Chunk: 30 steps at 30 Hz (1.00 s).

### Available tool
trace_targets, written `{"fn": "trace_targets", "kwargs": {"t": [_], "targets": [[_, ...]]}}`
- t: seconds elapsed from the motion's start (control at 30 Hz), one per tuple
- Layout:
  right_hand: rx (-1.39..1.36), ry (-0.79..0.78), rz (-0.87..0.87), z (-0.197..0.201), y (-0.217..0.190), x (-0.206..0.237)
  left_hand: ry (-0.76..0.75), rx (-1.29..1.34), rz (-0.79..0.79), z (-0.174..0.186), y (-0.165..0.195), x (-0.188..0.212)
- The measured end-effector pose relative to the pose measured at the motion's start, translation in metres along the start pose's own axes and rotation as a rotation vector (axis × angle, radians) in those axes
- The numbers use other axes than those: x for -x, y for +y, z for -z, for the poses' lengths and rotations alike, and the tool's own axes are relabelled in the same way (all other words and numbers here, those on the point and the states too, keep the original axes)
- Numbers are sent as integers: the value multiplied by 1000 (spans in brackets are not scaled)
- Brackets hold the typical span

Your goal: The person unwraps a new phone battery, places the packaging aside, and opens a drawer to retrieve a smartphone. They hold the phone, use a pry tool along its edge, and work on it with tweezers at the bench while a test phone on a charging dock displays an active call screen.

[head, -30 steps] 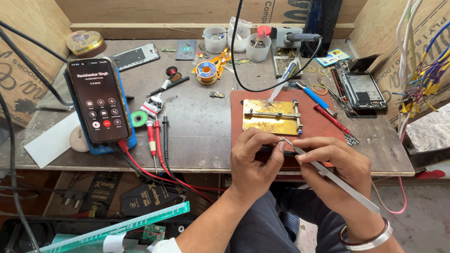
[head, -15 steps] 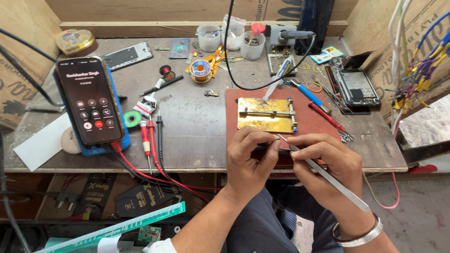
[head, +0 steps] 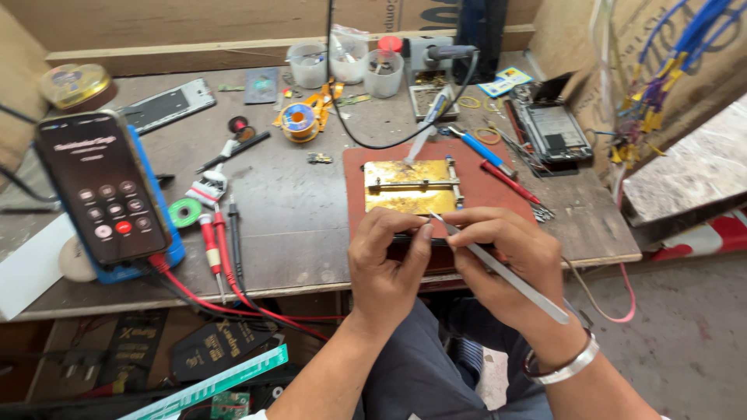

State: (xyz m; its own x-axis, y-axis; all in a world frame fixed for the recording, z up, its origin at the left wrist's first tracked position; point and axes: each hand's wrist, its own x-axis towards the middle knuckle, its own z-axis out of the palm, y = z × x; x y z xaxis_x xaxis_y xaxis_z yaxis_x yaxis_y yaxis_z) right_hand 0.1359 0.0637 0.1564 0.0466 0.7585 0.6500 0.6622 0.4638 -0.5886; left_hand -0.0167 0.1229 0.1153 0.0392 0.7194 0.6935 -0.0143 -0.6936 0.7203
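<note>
The left hand (head: 387, 260) pinches a small dark flat part (head: 412, 239), thumb and fingers closed narrowly on its near end, at the near edge of the red work mat (head: 506, 194). The right hand (head: 506, 260) meets it from the other side, fingers wrapped tightly around a slim metal spudger (head: 498, 268) whose tip touches the dark part right at the left thumb, while its long shaft runs back over the right wrist toward the silver bangle (head: 564, 362). What the dark part is cannot be told; the fingers cover most of it. Just beyond the two hands, on the mat, lies a brass-coloured board holder (head: 408, 187) with a metal clamp bar across it. Farther out from the right hand sit a red-handled tool (head: 506, 177) and a blue-handled tool (head: 476, 146), then an opened phone (head: 554, 128) with its insides showing. Beyond the holder, at the far edge of the workbench (head: 296, 210), stand clear plastic cups (head: 346, 66) and a soldering iron stand (head: 428, 66). Well out from the left hand, red and black multimeter probes (head: 220, 241) lie on the bench, and past them a smartphone (head: 105, 190) leans upright, its screen lit with a call display.
</note>
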Motion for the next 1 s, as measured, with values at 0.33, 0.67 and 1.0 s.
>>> {"fn": "trace_targets", "kwargs": {"t": [0.33,0.67,1.0], "targets": [[-29,-42,104,0,3,-1,-30,-14,8,6,-1,1],[-37,-9,49,-2,0,-3,-55,-71,25,7,-4,1],[-322,21,-212,3,2,-13,-79,-84,18,7,-2,-3]]}}
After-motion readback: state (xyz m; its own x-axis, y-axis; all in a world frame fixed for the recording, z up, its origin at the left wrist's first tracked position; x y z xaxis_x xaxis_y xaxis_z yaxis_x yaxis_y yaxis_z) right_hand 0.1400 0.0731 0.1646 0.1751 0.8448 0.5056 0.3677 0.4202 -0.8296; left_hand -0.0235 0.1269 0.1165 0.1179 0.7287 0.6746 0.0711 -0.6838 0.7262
